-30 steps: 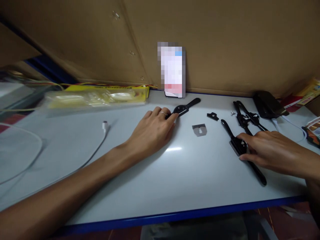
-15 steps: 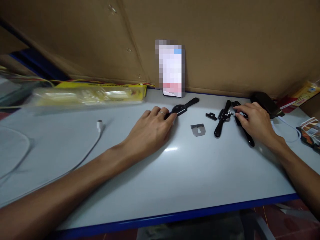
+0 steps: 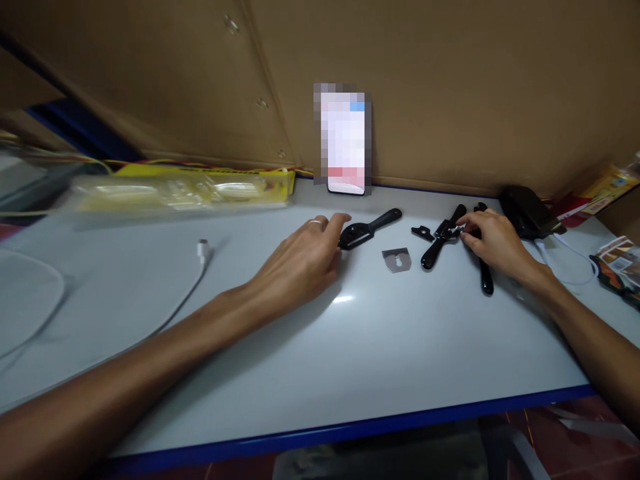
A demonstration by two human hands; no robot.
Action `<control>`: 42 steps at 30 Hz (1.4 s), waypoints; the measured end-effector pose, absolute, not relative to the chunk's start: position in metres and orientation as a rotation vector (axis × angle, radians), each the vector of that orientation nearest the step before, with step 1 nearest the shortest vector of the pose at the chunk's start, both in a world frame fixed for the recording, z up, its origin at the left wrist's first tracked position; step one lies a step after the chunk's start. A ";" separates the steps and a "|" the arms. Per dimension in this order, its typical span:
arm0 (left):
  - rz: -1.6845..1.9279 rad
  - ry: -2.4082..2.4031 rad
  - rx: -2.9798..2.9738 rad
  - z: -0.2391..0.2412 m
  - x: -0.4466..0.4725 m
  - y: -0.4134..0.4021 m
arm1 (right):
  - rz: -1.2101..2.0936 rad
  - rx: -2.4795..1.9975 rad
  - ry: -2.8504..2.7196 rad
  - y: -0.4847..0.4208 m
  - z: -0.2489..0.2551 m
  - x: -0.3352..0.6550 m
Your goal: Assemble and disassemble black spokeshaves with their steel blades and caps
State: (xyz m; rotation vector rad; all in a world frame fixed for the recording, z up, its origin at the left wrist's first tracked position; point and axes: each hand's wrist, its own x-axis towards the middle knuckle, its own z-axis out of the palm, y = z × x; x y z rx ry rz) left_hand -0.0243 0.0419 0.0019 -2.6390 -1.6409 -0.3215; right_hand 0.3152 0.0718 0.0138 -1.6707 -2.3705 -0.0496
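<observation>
My left hand [image 3: 305,263] is at the near-left end of a black spokeshave body [image 3: 373,230]. Its thumb is raised off the tool; the other fingers and that handle's end are hidden. A loose steel blade [image 3: 397,260] lies flat to the right, with a small black cap piece [image 3: 423,233] beyond it. Farther right is a second black spokeshave [image 3: 443,239] with silver screws, lying diagonally. My right hand [image 3: 497,241] has its thumb and fingers closed over the middle of a third black spokeshave [image 3: 486,277]. Its fingertips come close to the second one's screws.
A phone [image 3: 345,143] with a blurred screen leans on the cardboard wall [image 3: 450,87]. A white cable [image 3: 203,250] and a clear plastic package [image 3: 180,192] are on the left. A dark case [image 3: 527,210] and packets [image 3: 617,263] are at right. The table's blue edge [image 3: 350,430] runs in front.
My left thumb has lifted off the left spokeshave, which has shifted slightly toward me. My right hand has moved left; the right spokeshave has swung more upright and the middle one has turned more slanted.
</observation>
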 end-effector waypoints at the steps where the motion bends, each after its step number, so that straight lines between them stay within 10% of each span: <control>1: -0.284 -1.664 -2.644 0.003 -0.024 0.042 | -0.070 -1.673 -2.379 0.073 0.012 0.317; 15: -0.730 -1.417 -2.920 0.005 -0.017 0.033 | -0.416 -1.663 -2.487 0.072 0.000 0.318; 42: -0.482 -0.675 -3.100 -0.005 -0.003 -0.001 | 0.346 -1.296 -2.595 0.043 0.023 0.288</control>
